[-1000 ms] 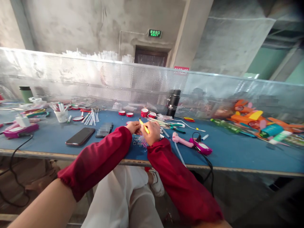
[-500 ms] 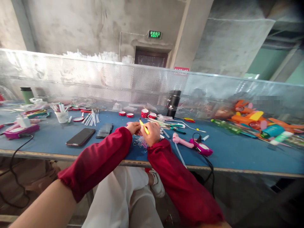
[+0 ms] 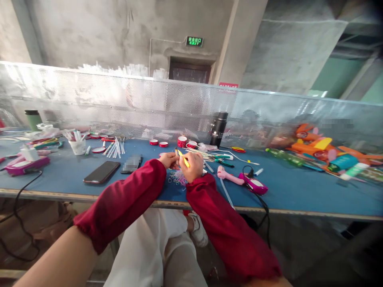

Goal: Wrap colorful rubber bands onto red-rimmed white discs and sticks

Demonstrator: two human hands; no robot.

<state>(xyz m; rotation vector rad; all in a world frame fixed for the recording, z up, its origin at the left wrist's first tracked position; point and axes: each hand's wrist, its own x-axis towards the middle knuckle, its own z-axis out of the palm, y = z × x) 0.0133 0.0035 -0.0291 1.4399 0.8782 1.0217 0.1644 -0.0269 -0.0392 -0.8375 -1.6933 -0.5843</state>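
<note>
My right hand is closed around a slim yellow pen-shaped tool, which slants up toward my left fingers. Whether it is a pen or a small knife cannot be told. My left hand is pinched shut right beside it, on something too small to name. Just below both hands, a loose heap of small pale and pink rings or clips lies on the blue tabletop.
A phone lies left, near white glue sticks and a white cup. Behind my hands stand red tape rolls and a black flask. To the right are a corded pink-purple glue gun and orange toy planes.
The yellow tool and my right hand have shifted very slightly to the right. My left hand stays pinched in nearly the same place.
</note>
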